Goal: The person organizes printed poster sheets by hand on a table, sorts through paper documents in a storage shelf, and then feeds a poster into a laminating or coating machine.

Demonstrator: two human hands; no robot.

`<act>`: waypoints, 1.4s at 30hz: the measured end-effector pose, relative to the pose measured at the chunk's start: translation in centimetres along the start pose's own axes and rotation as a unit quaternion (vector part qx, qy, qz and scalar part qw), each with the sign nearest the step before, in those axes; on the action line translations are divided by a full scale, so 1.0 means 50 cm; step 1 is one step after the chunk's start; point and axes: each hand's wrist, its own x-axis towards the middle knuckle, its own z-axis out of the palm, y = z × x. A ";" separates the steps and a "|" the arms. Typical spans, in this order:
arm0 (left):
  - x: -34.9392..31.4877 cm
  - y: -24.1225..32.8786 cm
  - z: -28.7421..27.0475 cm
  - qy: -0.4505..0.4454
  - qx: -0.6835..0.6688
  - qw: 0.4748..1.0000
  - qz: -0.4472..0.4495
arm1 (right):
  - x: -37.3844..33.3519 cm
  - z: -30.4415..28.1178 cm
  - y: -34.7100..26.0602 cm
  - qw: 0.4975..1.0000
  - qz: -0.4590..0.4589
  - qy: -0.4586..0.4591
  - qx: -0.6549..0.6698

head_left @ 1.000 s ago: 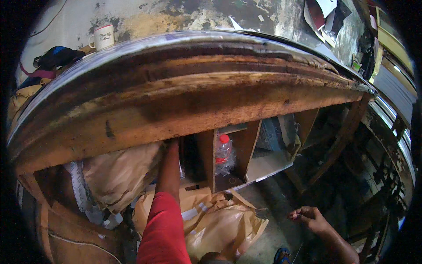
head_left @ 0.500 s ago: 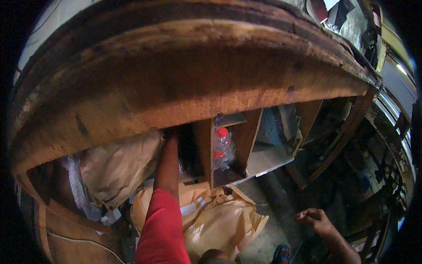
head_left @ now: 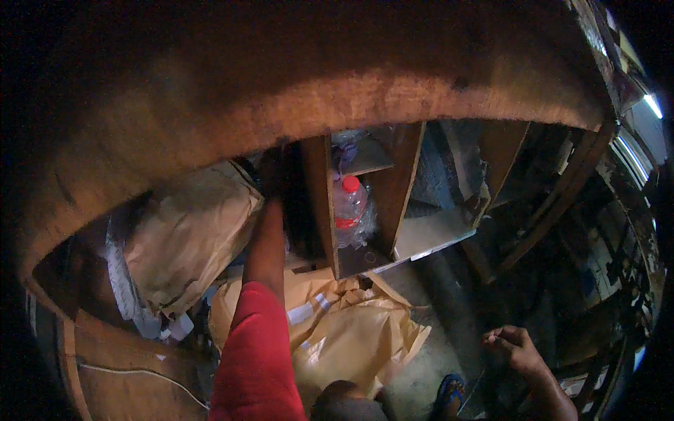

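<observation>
My left forearm (head_left: 267, 235), below a red sleeve, reaches up into a dark compartment under the wooden table. The left hand itself is lost in shadow there, so its fingers do not show. Beside the arm on the left bulges a large brown paper bag (head_left: 186, 235). Just right of the compartment's divider, a clear plastic bottle (head_left: 349, 203) with a red cap stands in a cubby. My right hand (head_left: 518, 349) hangs over the floor at lower right, fingertips pinched together. What they hold, if anything, is too small to make out.
A thick wooden table front (head_left: 351, 102) arches overhead. More brown wrapping paper (head_left: 351, 340) lies crumpled below the shelves. A low shelf board (head_left: 435, 235) juts out beside the bottle's cubby. Dark clutter fills the right side, and a sandaled foot (head_left: 449, 393) is on the floor.
The view has tipped lower and closer, showing more of the space under the table. My left arm still reaches into the dark compartment. The right hand remains pinched in nearly the same place.
</observation>
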 end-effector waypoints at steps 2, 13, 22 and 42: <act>-0.006 0.013 -0.020 0.010 -0.001 1.000 -0.001 | 0.014 0.003 0.035 0.999 0.012 -0.017 0.027; -0.823 0.012 -0.292 -0.235 0.058 0.960 -0.138 | 0.433 0.301 0.390 0.918 -0.254 -0.155 -0.261; -1.303 0.035 -0.628 -0.512 0.101 0.847 -0.097 | 0.445 0.769 0.261 0.855 -0.398 -0.076 -0.323; -1.241 -0.147 -0.514 -0.286 0.221 0.916 -0.172 | 0.514 0.832 0.216 0.731 -0.258 -0.506 -0.378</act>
